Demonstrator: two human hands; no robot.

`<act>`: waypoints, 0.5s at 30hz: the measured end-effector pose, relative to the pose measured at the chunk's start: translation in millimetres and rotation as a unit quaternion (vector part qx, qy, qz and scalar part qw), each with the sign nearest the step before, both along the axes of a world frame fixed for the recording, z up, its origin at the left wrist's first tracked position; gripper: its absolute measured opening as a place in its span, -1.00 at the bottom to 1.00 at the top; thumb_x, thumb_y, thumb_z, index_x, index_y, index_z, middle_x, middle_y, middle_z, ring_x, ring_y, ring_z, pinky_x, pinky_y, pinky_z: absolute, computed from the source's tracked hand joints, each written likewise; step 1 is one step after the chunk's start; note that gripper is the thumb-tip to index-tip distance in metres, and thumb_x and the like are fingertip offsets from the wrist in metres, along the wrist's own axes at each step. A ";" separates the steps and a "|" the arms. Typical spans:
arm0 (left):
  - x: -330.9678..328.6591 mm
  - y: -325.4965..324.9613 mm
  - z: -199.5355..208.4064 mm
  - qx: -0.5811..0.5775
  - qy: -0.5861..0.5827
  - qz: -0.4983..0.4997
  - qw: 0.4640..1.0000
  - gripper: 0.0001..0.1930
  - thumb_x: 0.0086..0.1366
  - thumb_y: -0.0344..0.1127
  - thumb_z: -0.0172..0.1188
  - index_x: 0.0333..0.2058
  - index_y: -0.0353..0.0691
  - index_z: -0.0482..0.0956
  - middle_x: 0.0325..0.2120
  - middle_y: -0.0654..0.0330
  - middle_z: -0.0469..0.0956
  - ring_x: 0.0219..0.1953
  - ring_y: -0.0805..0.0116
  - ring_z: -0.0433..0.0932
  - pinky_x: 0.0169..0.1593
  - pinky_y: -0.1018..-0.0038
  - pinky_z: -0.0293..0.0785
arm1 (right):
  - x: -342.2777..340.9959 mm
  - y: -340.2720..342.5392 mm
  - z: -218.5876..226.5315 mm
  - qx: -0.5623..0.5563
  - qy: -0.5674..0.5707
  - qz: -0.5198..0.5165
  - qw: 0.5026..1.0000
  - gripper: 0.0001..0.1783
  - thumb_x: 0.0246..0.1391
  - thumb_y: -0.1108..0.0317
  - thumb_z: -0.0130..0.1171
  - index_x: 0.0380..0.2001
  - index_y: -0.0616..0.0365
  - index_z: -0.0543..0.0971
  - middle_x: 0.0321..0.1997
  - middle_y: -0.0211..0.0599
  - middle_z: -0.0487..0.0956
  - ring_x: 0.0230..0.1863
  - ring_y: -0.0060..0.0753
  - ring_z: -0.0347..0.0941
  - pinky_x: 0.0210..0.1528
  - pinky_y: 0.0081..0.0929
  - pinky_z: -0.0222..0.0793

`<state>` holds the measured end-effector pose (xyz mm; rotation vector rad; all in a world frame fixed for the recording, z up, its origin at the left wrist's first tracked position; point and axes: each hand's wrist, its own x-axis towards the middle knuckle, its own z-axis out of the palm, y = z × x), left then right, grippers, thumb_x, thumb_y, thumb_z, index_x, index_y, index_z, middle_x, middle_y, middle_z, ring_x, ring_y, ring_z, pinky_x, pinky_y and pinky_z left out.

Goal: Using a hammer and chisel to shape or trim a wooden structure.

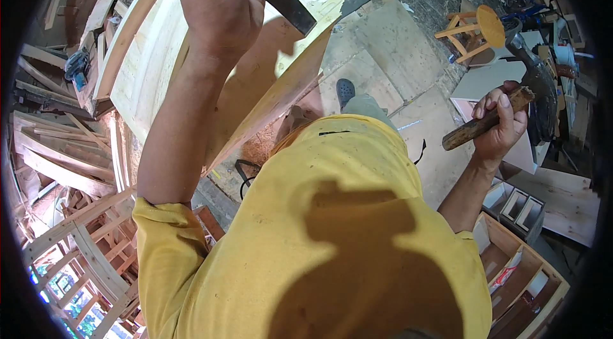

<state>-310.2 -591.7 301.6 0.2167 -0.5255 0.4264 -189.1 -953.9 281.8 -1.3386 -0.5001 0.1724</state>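
My left hand (pixel 220 7) is closed around a dark, flat-bladed chisel (pixel 287 7). The blade slants down to the right over a large pale wooden piece (pixel 255 77) with curved sides, and its tip is near that piece's right edge. I cannot tell whether the tip touches the wood. Out to the right, my right hand (pixel 501 125) grips a claw hammer by its worn wooden handle (pixel 469 135). The dark hammer head (pixel 543 83) points up and away from the wooden piece.
A wooden stool (pixel 488 26) with a round seat stands at the far right. Wooden drawers or boxes (pixel 523 275) lie at lower right. Curved offcuts (pixel 64 154) and a slatted wooden frame (pixel 96 256) fill the left. A teal power tool (pixel 76 67) rests there too.
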 end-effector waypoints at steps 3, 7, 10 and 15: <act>-9.9 -10.2 18.8 0.119 0.095 0.126 0.980 -0.63 0.49 0.02 -0.21 -0.33 -0.15 0.35 -0.63 0.23 0.32 -0.60 0.45 0.24 -0.44 0.50 0.22 | 0.5 4.3 6.6 -0.005 0.002 0.012 1.000 -0.71 0.17 0.42 0.06 -0.05 0.25 0.39 -0.51 -0.30 0.38 -0.58 -0.50 0.32 -0.51 -0.55 0.35; -3.4 -24.1 38.2 0.321 0.334 0.301 0.834 -0.61 0.48 0.03 -0.17 -0.35 -0.17 0.37 -0.63 0.29 0.31 -0.60 0.54 0.22 -0.47 0.60 0.19 | -1.8 13.3 16.7 -0.020 0.004 0.021 1.000 -0.68 0.17 0.42 0.05 -0.02 0.25 0.40 -0.50 -0.30 0.39 -0.57 -0.49 0.33 -0.49 -0.54 0.36; 0.2 -31.9 41.3 0.355 0.338 0.302 0.818 -0.61 0.49 0.03 -0.16 -0.35 -0.16 0.37 -0.62 0.31 0.31 -0.59 0.57 0.22 -0.47 0.63 0.18 | -0.6 20.0 26.2 -0.039 -0.044 0.006 0.998 -0.69 0.16 0.40 0.07 -0.04 0.28 0.42 -0.46 -0.27 0.42 -0.54 -0.50 0.35 -0.47 -0.54 0.35; -5.9 -34.8 41.5 0.414 0.312 0.279 0.808 -0.63 0.49 0.02 -0.18 -0.33 -0.16 0.36 -0.58 0.33 0.31 -0.55 0.59 0.21 -0.44 0.65 0.13 | 8.6 43.5 52.0 -0.088 -0.165 -0.018 0.982 -0.79 0.16 0.45 0.09 -0.15 0.31 0.46 -0.43 -0.24 0.46 -0.53 -0.52 0.38 -0.46 -0.56 0.32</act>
